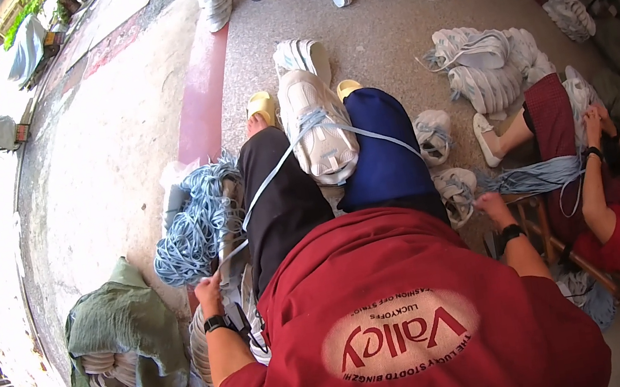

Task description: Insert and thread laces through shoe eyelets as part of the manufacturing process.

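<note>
Between my knees rests a beige and white shoe upper (323,147), toe toward me, at the near end of a nested row. A light blue shoelace (274,171) is threaded across its top, and its two ends run out to either side. My left hand (210,294) is closed on one end, low beside my left thigh. My right hand (494,206) is drawn out past my right thigh, fingers pinched on the other end. The last stretch of lace near that hand is hard to make out. A heap of loose blue laces (201,223) lies beside my left leg.
A green cloth sack (123,344) with pale uppers stands at the lower left. White uppers (485,68) are piled to the right, with laced ones (433,133) by my right knee. A co-worker in red (615,226) sits close on the right, beside a bundle of blue laces (534,176).
</note>
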Tool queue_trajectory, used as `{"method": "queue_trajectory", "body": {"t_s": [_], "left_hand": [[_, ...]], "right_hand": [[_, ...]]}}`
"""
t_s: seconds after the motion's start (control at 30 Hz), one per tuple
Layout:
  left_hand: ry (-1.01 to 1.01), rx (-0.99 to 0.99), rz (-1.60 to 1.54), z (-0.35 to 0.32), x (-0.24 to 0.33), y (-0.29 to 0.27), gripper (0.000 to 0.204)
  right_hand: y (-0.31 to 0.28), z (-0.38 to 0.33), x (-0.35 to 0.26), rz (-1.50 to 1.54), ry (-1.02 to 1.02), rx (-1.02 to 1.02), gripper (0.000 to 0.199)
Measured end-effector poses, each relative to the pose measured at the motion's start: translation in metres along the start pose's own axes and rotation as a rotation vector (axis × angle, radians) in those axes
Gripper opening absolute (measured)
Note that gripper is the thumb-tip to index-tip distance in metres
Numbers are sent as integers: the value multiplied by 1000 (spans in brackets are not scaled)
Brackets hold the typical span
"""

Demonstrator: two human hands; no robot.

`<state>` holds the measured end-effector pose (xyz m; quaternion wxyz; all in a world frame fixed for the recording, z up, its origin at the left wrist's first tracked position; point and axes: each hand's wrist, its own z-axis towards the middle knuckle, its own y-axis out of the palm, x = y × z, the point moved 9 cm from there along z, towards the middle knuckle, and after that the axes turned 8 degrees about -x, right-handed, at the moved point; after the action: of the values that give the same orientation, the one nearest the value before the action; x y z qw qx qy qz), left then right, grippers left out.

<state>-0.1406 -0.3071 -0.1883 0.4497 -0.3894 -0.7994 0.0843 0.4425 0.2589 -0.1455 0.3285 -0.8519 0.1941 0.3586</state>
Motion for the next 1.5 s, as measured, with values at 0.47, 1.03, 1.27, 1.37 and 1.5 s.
{"method": "queue_trajectory", "body": {"t_s": [0.47,1.03,1.27,1.37,1.5], "left_hand": [[629,-886,126,-87,371,212,10],[1089,-403,-38,-77,398,193,9],[835,-341,-317,-45,370,193,10],[781,-342,-334,-51,374,196,8],[765,-319,-337,-56,376,198,8]], "right_hand": [[155,42,-407,-706,-1239,195,7],[175,83,-402,-356,-955,279,17],[173,86,-389,-88,-718,163,17],[181,64,-396,-525,-802,254,18],[193,46,-401,-694,-966,150,15]]}}
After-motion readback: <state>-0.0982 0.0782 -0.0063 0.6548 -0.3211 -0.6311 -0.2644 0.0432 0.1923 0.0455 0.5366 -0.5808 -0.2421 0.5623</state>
